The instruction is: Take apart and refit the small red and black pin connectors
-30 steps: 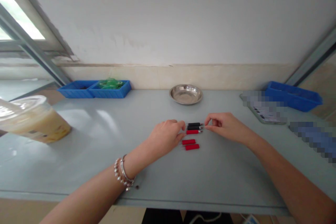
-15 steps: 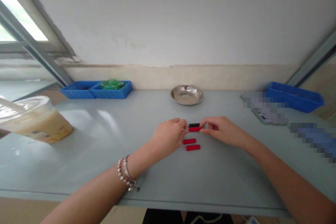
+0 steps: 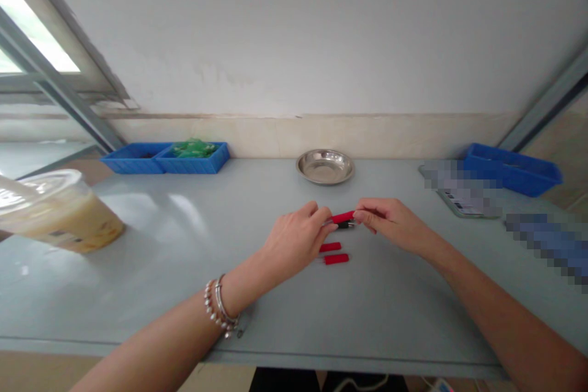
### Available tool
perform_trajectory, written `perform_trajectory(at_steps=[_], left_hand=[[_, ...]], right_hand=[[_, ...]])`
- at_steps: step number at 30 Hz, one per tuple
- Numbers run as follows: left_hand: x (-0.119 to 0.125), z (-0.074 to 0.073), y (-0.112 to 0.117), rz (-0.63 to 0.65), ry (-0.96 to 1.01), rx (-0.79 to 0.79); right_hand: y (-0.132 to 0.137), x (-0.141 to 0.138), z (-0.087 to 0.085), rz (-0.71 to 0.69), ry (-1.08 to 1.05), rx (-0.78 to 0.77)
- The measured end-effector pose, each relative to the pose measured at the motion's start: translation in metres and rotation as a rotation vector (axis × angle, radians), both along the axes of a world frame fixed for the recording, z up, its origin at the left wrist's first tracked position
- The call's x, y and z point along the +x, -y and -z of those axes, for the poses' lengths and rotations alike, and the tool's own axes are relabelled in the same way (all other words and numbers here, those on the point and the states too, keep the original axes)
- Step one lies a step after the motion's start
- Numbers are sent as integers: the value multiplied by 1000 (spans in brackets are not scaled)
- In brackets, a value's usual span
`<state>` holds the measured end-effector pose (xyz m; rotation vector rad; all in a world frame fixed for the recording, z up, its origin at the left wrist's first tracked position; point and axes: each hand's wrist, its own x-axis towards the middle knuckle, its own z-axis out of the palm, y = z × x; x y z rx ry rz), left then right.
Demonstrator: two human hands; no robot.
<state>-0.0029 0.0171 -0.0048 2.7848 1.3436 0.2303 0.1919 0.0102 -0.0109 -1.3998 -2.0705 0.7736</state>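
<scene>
My left hand (image 3: 301,236) is closed in a pinch at the left end of a small red stick-shaped piece (image 3: 342,217). Its right end is between the thumb and fingers of my right hand (image 3: 388,223), also closed. Just below that piece is a black one (image 3: 343,226) with a metal tip pointing right; its left end meets my left fingertips, and whether they grip it I cannot tell. Nearer to me, a red piece (image 3: 331,247) and another red piece (image 3: 337,259) with thin metal ends lie on the table. My fingers partly cover the held piece.
A round metal dish (image 3: 325,167) stands by the wall. Two joined blue trays (image 3: 193,163), one holding green material, sit back left. A lidded drink cup (image 3: 68,214) is at left. A blue bin (image 3: 512,169) and a phone-like flat object (image 3: 463,199) are at right.
The red piece has swapped sides with the black one: it was nearer me and is now beyond it, tilted up slightly at the right. The two lower red pieces stay put.
</scene>
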Motion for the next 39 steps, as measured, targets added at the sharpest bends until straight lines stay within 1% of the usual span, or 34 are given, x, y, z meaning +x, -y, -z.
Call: perform_trajectory(at_steps=[3,7,11,16,21,27,30,33,36,39], left_hand=[[1,0,0,-4,-5,7],[1,1,0,5,32,-24],[1,0,0,6,54,-33],[1,-1,1,9,33,3],[1,0,1,-2,21,17],[1,0,0,11,32,14],[1,-1,0,26,58,13],[1,-1,0,57,77,22],[2,0,0,78,65,34],[2,1,0,71,61,42]], right_hand=[[0,-1,0,7,23,50],[-1,1,3,14,21,114],[-1,2,4,71,-61,40],[2,0,1,30,-73,22],[2,-1,-1,44,-107,4],[1,-1,-1,69,-253,-113],[1,-1,-1,41,-291,-164],[1,-1,-1,9,-293,-167],[1,-2,0,31,-294,-153],[0,-2,0,62,-312,-144]])
